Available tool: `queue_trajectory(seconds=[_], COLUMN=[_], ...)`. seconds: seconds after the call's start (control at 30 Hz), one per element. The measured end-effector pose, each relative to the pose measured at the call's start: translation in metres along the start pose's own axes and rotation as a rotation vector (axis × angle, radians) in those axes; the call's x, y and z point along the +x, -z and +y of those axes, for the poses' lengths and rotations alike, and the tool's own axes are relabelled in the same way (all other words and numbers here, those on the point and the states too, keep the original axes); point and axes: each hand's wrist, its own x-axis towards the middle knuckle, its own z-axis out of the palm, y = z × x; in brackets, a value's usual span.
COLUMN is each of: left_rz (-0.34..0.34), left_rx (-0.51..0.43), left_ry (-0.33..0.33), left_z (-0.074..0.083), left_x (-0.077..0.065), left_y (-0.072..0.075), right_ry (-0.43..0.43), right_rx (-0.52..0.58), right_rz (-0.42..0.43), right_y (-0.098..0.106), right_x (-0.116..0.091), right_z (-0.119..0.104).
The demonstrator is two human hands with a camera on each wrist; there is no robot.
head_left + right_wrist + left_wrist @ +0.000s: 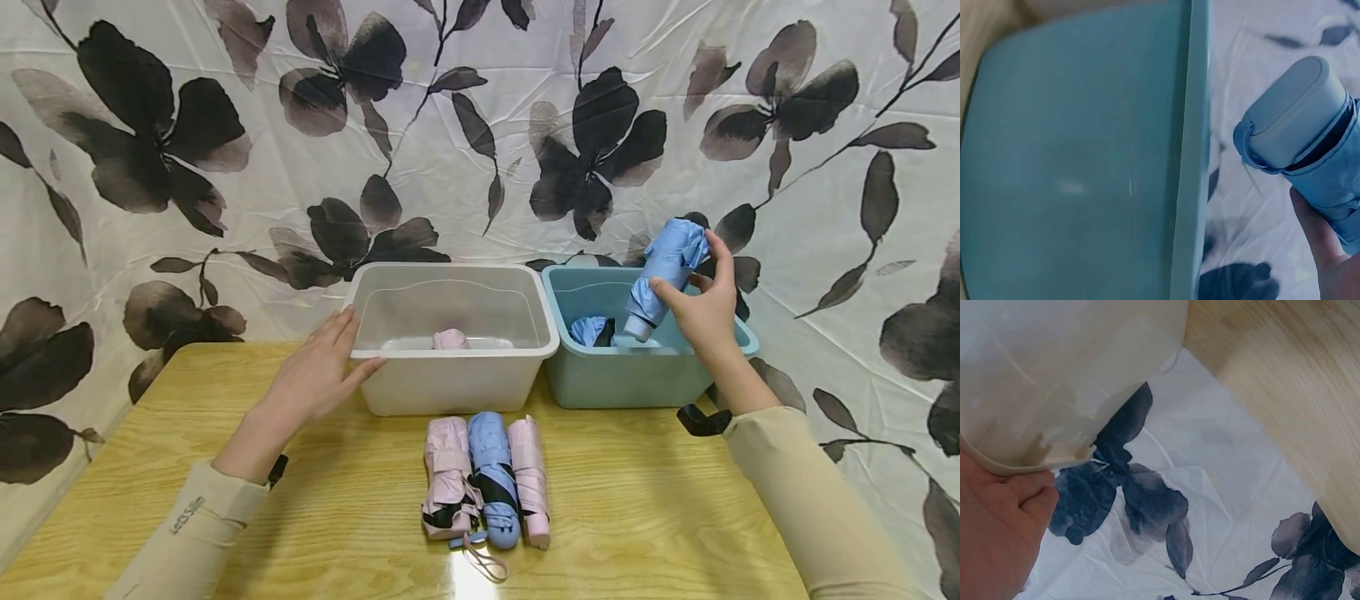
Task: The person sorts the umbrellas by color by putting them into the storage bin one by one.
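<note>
My right hand (708, 304) holds a folded blue umbrella (667, 271) between thumb and fingers, tilted above the teal bin (637, 379). In the right wrist view, the end of that umbrella (1294, 106) appears beside the bin's wall. Another blue umbrella (588, 330) lies partly visible inside the teal bin. My left hand (315, 367) rests at the front left corner of the white bin (450, 383), touching its rim. A pink item (450, 339) shows inside the white bin. In the left wrist view, the fingers (1032, 487) lie against the rim's underside.
In front of the bins, a folded pink umbrella (447, 471), a blue umbrella (492, 479) and a slimmer pink umbrella (529, 479) lie side by side on the wooden table (637, 500). A floral cloth (480, 167) hangs behind. The two bins stand side by side.
</note>
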Motion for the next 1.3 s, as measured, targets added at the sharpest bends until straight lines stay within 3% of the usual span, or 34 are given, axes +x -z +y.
queue_trajectory(seconds=[0.2,0.37,0.73,0.93,1.3], left_rz=[-0.001,0.001,0.012,0.016,0.02], left_rx=[0.011,0.021,0.027,0.025,0.028], left_ry=[0.001,-0.006,-0.004,-0.001,-0.006], left_z=[-0.001,-0.002,-0.001,-0.002,-0.004], left_x=[0.001,0.002,0.001,0.001,0.001], left_y=[-0.001,-0.002,-0.002,-0.001,-0.003], right_ry=[-0.131,-0.241,-0.475,-0.532,-0.606], right_rx=[-0.127,-0.139,-0.159,-0.194,-0.238], right_rz=[-0.08,-0.159,-0.577,-0.733,-0.875], right_y=[-0.002,-0.004,-0.01,-0.019,-0.028], right_x=[0.032,0.048,0.065,0.074,0.074], right_z=[0.019,0.037,0.069,0.077,0.093])
